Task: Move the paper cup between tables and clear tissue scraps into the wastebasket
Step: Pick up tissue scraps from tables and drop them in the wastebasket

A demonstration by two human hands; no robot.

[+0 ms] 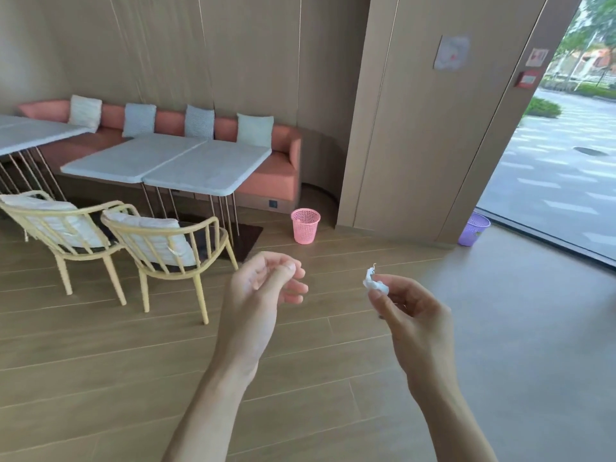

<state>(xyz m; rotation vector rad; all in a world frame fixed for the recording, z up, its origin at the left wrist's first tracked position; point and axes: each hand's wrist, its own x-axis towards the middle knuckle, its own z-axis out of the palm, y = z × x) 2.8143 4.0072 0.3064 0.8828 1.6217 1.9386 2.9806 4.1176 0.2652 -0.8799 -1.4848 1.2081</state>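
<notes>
White tissue scrap (375,281) is sitting pinched at the fingertips of the right hand (411,315), held out over the wooden floor (100,378) and well apart from any bin. Left hand (266,281) is hanging loosely curled with nothing in it, as far as I can see. Pink wastebasket (305,226) is standing on the floor further off, just right of the nearest pale surface (186,168); a purple wastebasket (473,230) is sitting far right by the glass. Paper cup isn't showing anywhere, so I can't tell whether that part is done. Judging the scrap-clearing as mid-way: scrap is in hand, drop still pending. Wall notices (451,56) are too blurred to read; no brands visible.
</notes>
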